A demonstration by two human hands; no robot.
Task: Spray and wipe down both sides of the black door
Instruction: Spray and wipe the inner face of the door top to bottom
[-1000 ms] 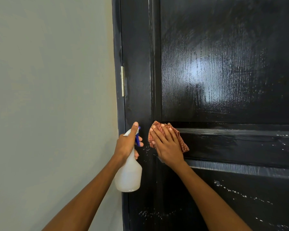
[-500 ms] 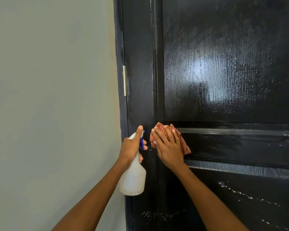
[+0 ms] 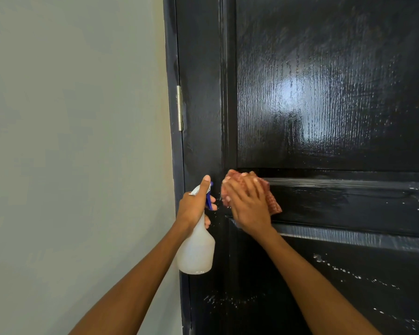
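Right grip: the right hand (image 3: 248,204) lies flat, fingers spread, pressing the red cloth (image 3: 273,204) against the black door (image 3: 324,93) at its middle rail.
Left grip: the left hand (image 3: 195,206) is wrapped round the spray bottle (image 3: 196,252), held just beside the hinge edge.
Doing it well: I'd keep even pressure and overlap strokes toward the droplets below.
Surface: glossy, wet-streaked, grained.
Room: pale wall (image 3: 70,141) and brass hinge (image 3: 179,107) at the left.

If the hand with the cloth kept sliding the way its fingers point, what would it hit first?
Probably the raised edge of the upper panel just above the right hand and the cloth; depth is hard to judge.
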